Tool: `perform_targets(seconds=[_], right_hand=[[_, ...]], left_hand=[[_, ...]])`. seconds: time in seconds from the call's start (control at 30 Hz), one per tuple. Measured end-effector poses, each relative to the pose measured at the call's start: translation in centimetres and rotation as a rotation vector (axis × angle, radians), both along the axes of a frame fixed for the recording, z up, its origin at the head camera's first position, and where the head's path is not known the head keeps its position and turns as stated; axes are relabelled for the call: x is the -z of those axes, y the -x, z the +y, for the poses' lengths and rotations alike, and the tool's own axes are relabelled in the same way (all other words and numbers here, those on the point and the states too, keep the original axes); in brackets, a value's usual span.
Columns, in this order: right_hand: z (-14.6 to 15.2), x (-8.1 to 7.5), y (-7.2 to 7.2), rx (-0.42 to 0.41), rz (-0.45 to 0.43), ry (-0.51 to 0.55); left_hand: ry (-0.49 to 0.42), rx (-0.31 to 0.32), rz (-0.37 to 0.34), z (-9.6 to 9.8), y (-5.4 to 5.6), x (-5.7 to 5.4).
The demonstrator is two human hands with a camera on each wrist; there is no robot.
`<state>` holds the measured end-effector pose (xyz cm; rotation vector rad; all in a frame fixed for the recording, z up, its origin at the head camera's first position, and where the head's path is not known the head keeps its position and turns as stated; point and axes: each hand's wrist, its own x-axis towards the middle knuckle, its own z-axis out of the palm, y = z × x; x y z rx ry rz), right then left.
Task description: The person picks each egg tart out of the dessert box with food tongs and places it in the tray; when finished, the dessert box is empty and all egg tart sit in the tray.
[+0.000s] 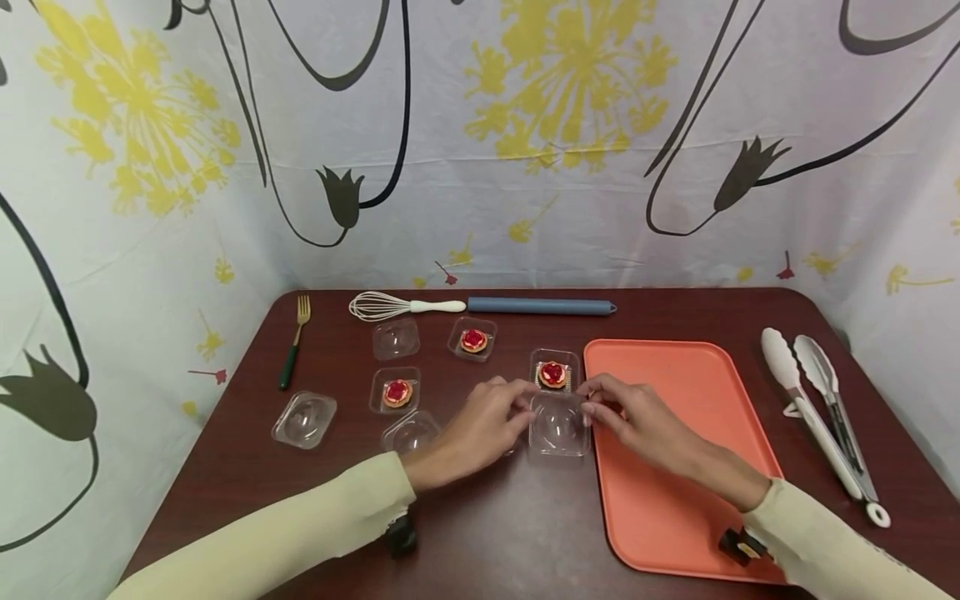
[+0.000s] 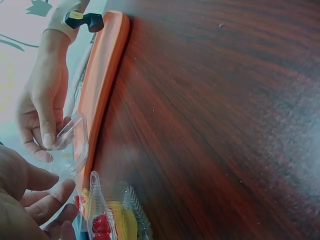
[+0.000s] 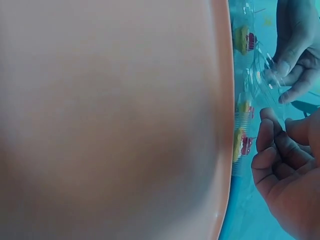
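Observation:
A clear plastic lid (image 1: pixel 558 425) is held between both hands, just in front of a clear container with a red-topped tart (image 1: pixel 553 374). My left hand (image 1: pixel 487 421) pinches the lid's left edge between thumb and fingers. On the opposite edge, my right hand (image 1: pixel 633 417) pinches it above the rim of the orange tray (image 1: pixel 690 467). Seen from the left wrist, the lid (image 2: pixel 80 145) is tilted and raised off the table. Two more tarts sit in uncovered containers, one tart (image 1: pixel 397 392) left of my left hand and another tart (image 1: pixel 473 340) farther back.
Loose clear lids lie on the left: one lid (image 1: pixel 396 340) at the back, one lid (image 1: pixel 303 419) farther left, one lid (image 1: pixel 412 432) beside my left forearm. A whisk (image 1: pixel 405 307) and blue rod (image 1: pixel 540 307) line the back. A fork (image 1: pixel 295 342) lies left, tongs (image 1: pixel 832 417) right.

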<state>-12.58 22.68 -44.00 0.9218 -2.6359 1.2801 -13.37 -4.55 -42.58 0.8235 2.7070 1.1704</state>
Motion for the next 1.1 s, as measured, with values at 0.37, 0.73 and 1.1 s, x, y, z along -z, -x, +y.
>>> perform_targets(seconds=[0.37, 0.73, 1.1], right_hand=[[0.2, 0.5, 0.2, 0.053, -0.058, -0.026], [0.0, 1.3, 0.5, 0.081, -0.090, -0.071], [-0.3, 1.4, 0.7, 0.103, -0.082, -0.101]], left_hand=[[0.081, 0.001, 0.037, 0.7, 0.8, 0.4], [0.096, 0.036, -0.009, 0.7, 1.1, 0.9], [0.115, 0.038, -0.020, 0.6, 1.3, 1.5]])
